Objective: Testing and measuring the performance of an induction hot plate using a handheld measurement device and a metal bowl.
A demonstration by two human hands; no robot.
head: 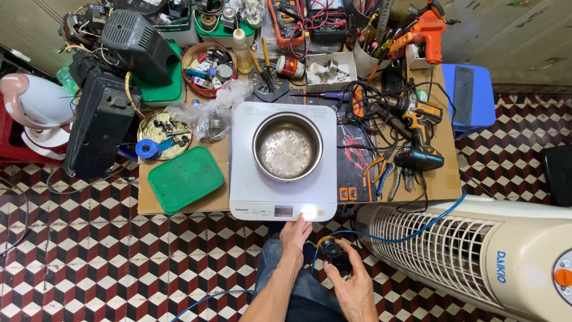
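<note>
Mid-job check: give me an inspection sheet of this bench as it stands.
Surface: low cardboard-topped table, crowded.
Job's things: white induction cooker carrying a steel pot; small black device.
Clutter: green lid, tin of parts, cordless drill, pliers.
Hands: left hand fingertips at the cooker's front panel; right hand holds the black device.
Cables: blue cable runs to the device.
Surroundings: checkered tile floor, tower fan lying right.

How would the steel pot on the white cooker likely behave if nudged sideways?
The pot would probably slide, not tip: it looks wide, low and flat-based. The cooker top seems smooth, so grip is likely poor. Its thin shiny wall suggests it is stiff and fairly light.
</note>
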